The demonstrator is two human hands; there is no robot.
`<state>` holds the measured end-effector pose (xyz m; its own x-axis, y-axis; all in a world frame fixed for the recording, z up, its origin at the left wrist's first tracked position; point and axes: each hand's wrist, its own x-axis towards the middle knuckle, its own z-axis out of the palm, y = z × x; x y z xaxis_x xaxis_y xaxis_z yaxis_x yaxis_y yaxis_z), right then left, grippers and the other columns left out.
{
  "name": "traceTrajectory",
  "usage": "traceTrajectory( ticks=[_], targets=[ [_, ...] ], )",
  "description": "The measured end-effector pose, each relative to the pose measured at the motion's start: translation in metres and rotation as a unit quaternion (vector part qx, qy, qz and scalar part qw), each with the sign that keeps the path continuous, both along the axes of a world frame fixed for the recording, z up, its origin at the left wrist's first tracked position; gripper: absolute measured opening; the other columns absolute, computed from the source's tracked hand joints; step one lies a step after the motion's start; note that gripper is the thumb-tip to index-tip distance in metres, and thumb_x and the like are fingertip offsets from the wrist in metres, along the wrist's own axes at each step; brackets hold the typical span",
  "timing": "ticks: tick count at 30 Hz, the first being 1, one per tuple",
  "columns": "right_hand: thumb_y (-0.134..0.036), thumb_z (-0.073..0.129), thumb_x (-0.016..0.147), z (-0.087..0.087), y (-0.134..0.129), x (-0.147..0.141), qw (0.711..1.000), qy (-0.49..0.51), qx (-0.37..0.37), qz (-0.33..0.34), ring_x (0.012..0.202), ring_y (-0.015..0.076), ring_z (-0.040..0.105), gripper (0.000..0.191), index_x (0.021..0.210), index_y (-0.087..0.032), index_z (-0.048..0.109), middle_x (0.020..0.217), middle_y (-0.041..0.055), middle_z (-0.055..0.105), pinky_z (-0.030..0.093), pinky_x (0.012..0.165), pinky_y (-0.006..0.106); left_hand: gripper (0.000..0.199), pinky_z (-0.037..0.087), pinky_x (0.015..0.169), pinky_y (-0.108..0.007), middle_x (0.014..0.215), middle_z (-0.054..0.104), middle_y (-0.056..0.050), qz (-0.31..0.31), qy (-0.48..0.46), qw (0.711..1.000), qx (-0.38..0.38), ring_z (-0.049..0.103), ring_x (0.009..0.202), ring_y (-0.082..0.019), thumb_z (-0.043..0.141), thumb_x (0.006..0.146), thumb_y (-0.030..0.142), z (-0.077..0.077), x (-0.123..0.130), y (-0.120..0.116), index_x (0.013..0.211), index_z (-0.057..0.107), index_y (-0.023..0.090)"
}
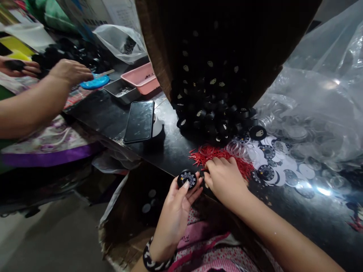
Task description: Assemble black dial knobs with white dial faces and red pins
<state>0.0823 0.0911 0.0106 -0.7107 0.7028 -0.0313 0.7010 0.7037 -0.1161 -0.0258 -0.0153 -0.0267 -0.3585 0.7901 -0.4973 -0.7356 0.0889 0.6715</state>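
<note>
A small round black gauge (187,178) with a white dial face sits at the table edge, pinched by the thumb and fingertips of the left hand (177,206). Just right of the gauge, the right hand (224,176) rests with fingers curled together on a heap of red needles (219,155). Beyond the gauge lies a pile of black casings (212,113); left of them, a phone (140,121). Far left, a co-worker's hand (70,71) hovers over a blue disc (95,81).

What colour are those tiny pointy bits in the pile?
Red needles, seen in the head view.
</note>
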Motion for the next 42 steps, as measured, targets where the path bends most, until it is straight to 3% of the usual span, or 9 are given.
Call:
traceTrajectory(
  ticks=[4, 7, 12, 15, 21, 26, 31, 37, 42],
  targets=[
    [-0.011, 0.067, 0.091, -0.001, 0.002, -0.011, 1.0, 0.012, -0.007, 0.018, 0.086, 0.031, 0.057, 0.002, 0.09, -0.011, 0.065, 0.091, 0.0127, 0.064, 0.036, 0.079, 0.042, 0.024, 0.056, 0.092, -0.034, 0.114, 0.074, -0.007, 0.009, -0.01, 1.0, 0.006, 0.071, 0.104, -0.021, 0.067, 0.087, 0.03, 0.0, 0.0, 0.001, 0.109, 0.062, 0.021],
    [-0.012, 0.068, 0.092, 0.002, 0.001, -0.007, 0.999, 0.03, -0.032, 0.02, 0.085, 0.0276, 0.059, 0.008, 0.086, -0.014, 0.064, 0.088, 0.0086, 0.065, 0.037, 0.079, 0.04, 0.024, 0.057, 0.09, -0.034, 0.115, 0.073, -0.006, 0.0, -0.049, 0.999, 0.002, 0.071, 0.102, -0.021, 0.064, 0.089, 0.03, 0.004, -0.001, 0.001, 0.112, 0.062, 0.023],
    [-0.003, 0.075, 0.086, 0.006, -0.012, 0.023, 0.965, 0.227, -0.131, -0.002, 0.087, 0.021, 0.058, 0.021, 0.087, -0.018, 0.059, 0.091, -0.0003, 0.063, 0.037, 0.081, 0.033, 0.018, 0.059, 0.087, -0.033, 0.107, 0.076, -0.008, -0.043, -0.148, 0.988, 0.001, 0.073, 0.094, -0.019, 0.057, 0.093, 0.027, 0.011, 0.005, 0.006, 0.104, 0.066, 0.018],
    [-0.001, 0.075, 0.083, 0.004, -0.019, 0.038, 0.954, 0.268, -0.128, -0.034, 0.089, 0.0239, 0.056, 0.023, 0.088, -0.017, 0.06, 0.094, 0.0029, 0.06, 0.036, 0.081, 0.035, 0.02, 0.055, 0.097, -0.036, 0.111, 0.075, -0.01, -0.036, -0.103, 0.994, 0.026, 0.071, 0.105, -0.022, 0.06, 0.091, 0.028, 0.011, 0.015, 0.01, 0.106, 0.066, 0.017],
    [-0.005, 0.071, 0.087, 0.006, -0.023, 0.048, 0.961, 0.248, -0.113, -0.055, 0.081, 0.024, 0.055, 0.019, 0.081, -0.018, 0.059, 0.086, 0.0023, 0.058, 0.034, 0.076, 0.036, 0.023, 0.054, 0.1, -0.036, 0.115, 0.074, -0.006, -0.036, 0.002, 0.998, 0.058, 0.067, 0.114, -0.023, 0.063, 0.09, 0.033, 0.012, 0.028, 0.007, 0.111, 0.065, 0.024],
    [-0.009, 0.059, 0.093, 0.012, -0.026, 0.053, 0.91, 0.364, -0.194, -0.04, 0.08, 0.0217, 0.054, 0.014, 0.083, -0.018, 0.058, 0.086, 0.0015, 0.058, 0.033, 0.077, 0.035, 0.043, 0.049, 0.103, -0.033, 0.121, 0.07, -0.003, -0.056, 0.086, 0.994, 0.029, 0.066, 0.115, -0.02, 0.063, 0.089, 0.037, 0.005, 0.028, 0.01, 0.131, 0.053, 0.031],
    [-0.009, 0.053, 0.093, 0.011, -0.027, 0.056, 0.919, 0.347, -0.183, -0.049, 0.08, 0.0232, 0.053, 0.013, 0.085, -0.018, 0.059, 0.085, 0.0035, 0.056, 0.031, 0.075, 0.036, 0.031, 0.048, 0.102, -0.031, 0.122, 0.067, -0.001, -0.132, 0.174, 0.976, 0.02, 0.063, 0.113, -0.02, 0.064, 0.088, 0.037, -0.002, 0.035, 0.016, 0.118, 0.062, 0.029],
    [-0.01, 0.05, 0.093, 0.014, -0.028, 0.059, 0.923, 0.333, -0.186, -0.06, 0.078, 0.0229, 0.052, 0.014, 0.084, -0.018, 0.057, 0.084, 0.0029, 0.055, 0.03, 0.074, 0.036, 0.028, 0.047, 0.102, -0.028, 0.12, 0.068, 0.0, -0.147, 0.261, 0.954, 0.017, 0.061, 0.116, -0.02, 0.065, 0.087, 0.034, 0.011, 0.035, 0.013, 0.115, 0.065, 0.029],
    [-0.012, 0.048, 0.093, 0.016, -0.034, 0.06, 0.907, 0.361, -0.21, -0.06, 0.078, 0.0225, 0.05, 0.016, 0.08, -0.019, 0.053, 0.082, 0.0023, 0.053, 0.03, 0.074, 0.035, 0.028, 0.051, 0.097, -0.029, 0.116, 0.071, -0.002, -0.143, 0.29, 0.946, 0.011, 0.063, 0.116, -0.023, 0.066, 0.086, 0.034, 0.017, 0.035, 0.008, 0.113, 0.065, 0.027]
  ],
)
